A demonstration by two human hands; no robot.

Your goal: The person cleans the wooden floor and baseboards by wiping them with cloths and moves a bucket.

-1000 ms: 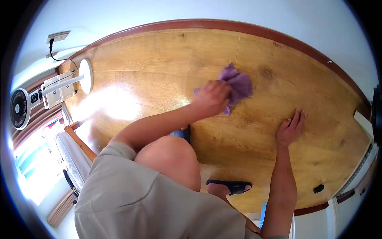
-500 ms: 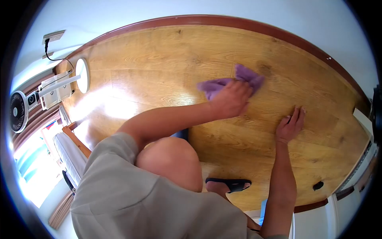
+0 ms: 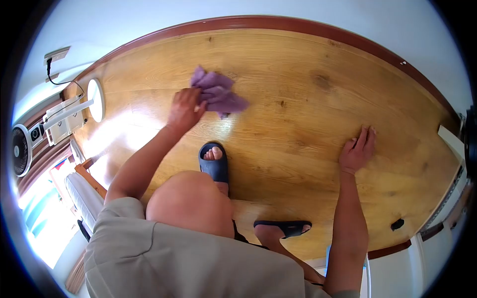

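Note:
A crumpled purple cloth (image 3: 218, 95) lies on the wooden floor (image 3: 278, 144), ahead of my left foot. My left hand (image 3: 186, 107) is closed on the cloth's left side and presses it against the boards. Farther right, my right hand (image 3: 357, 151) rests on the floor with its fingers stretched out and holds nothing.
My feet wear dark slippers (image 3: 214, 166). A white fan (image 3: 22, 149) on a round-based stand is at the left, its cord running to a wall socket (image 3: 57, 54). A brown baseboard (image 3: 278, 22) edges the floor. A small black object (image 3: 397, 225) sits at the right.
My left hand has swept the purple cloth left across the floor, and my left slipper has come into fuller view. My right hand stays planted on the floor.

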